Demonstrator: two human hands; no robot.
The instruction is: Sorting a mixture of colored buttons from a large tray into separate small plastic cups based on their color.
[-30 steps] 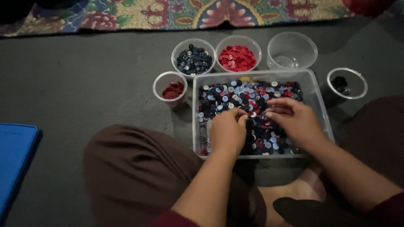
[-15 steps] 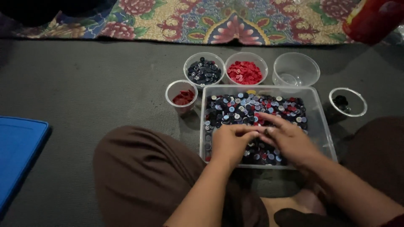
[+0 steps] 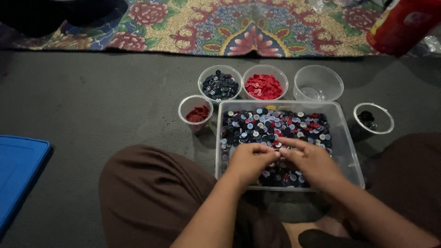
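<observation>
**Hands meet over a bin of mixed buttons**

Both hands hover low over the clear rectangular bin — left hand and right hand w/ fingertips drawn together near the middle, apparently pinching at one small button where they meet. Too small and too shadowed to tell its colour, or which hand actually has it. The bin sits on the dark grey floor mat just in front of the person's crossed legs, brown trousers at left, and holds a dense jumble of mixed buttons: navy, pale blue, white, red.

Beyond the bin's far edge, three round tubs in a row: one of dark navy buttons, one of red buttons, one empty clear tub. A small cup of dark red pieces stands by the bin's left corner; another small cup w/ a few black pieces is off to the right. A blue lid lies far left, a patterned rug at the top, a red container top right.

Judgement: done well, this picking wants a light fingertip pinch — one button at a time, lifted clear of the heap so neighbours aren't dragged out.
</observation>
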